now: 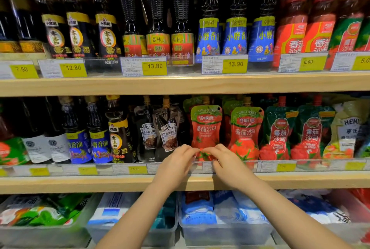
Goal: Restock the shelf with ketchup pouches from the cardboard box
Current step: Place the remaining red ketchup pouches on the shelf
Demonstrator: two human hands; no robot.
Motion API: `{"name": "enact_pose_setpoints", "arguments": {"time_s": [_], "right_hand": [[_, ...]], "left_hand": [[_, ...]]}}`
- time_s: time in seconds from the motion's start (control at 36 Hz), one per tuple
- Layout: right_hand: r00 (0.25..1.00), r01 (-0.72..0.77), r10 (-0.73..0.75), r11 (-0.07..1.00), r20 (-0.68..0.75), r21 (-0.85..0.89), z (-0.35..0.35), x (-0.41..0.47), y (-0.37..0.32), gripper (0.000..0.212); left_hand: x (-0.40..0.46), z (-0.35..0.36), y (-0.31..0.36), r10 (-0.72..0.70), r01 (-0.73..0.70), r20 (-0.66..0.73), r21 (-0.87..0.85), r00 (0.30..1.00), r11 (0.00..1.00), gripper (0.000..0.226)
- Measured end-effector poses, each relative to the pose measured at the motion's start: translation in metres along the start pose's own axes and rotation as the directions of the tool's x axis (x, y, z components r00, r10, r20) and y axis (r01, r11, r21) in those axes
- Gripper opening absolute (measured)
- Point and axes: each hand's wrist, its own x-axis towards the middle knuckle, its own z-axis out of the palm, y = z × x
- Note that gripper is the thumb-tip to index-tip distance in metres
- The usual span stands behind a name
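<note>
- The ketchup pouch (pixel 206 128) is red with a green band across its top, white characters on the front, tomato artwork near the base and a gold cap on the spout.
- It stands upright at the front of the middle shelf (pixel 80 183), its lower edge between the two sets of fingers and behind the clear price rail (pixel 100 169).
- The left hand (pixel 177 163) reaches up from below; its fingers (pixel 190 149) are curled and pinch the pouch's lower left corner.
- The right hand (pixel 225 161) mirrors it; its fingers (pixel 212 149) are curled and pinch the lower right part of the same pouch, fingertips nearly meeting those of the left.
- Just right of the right fingers stands a second matching pouch (pixel 246 130), upright, with more of the kind behind it.
- Further right of the fingers are dark green ketchup pouches (pixel 279 132) with red caps.
- Just left of the left fingers stand two dark Heinz pouches (pixel 168 130), the nearer one tilted.
- Below the fingers, under the shelf board, clear plastic bins (pixel 226 234) hold flat blue and white packets (pixel 226 208); a bin further left (pixel 40 230) holds green and white packets (pixel 50 206).
- Above the fingers, the upper shelf (pixel 180 84) carries dark oil bottles (pixel 156 22) and red sauce bottles (pixel 294 22) behind yellow price tags (pixel 154 68).
</note>
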Motion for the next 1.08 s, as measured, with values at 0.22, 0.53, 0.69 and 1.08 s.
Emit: {"name": "enact_pose_setpoints", "arguments": {"time_s": [0.22, 0.53, 0.69, 1.08], "right_hand": [[0.990, -0.103, 0.108, 0.993, 0.088, -0.052, 0.007, 0.014, 0.004, 0.042], [0.979, -0.185, 0.188, 0.981, 0.071, -0.051, 0.007, 0.017, 0.004, 0.035], [0.975, -0.208, 0.210, 0.978, 0.075, -0.035, 0.008, 0.017, -0.002, 0.042], [0.913, -0.359, 0.364, 0.931, 0.182, -0.065, 0.006, 0.042, -0.017, 0.032]], "left_hand": [[0.012, 0.004, -0.003, -0.022, 0.013, 0.163, 0.057, 0.986, 0.998, 0.043], [-0.007, -0.004, -0.002, 0.018, -0.020, 0.036, 0.049, 0.999, 0.999, 0.043], [-0.037, -0.010, -0.022, 0.118, -0.077, -0.082, 0.390, 0.990, 0.917, 0.046], [-0.032, -0.004, -0.037, 0.041, -0.047, 0.025, 0.443, 0.999, 0.895, 0.058]]}}
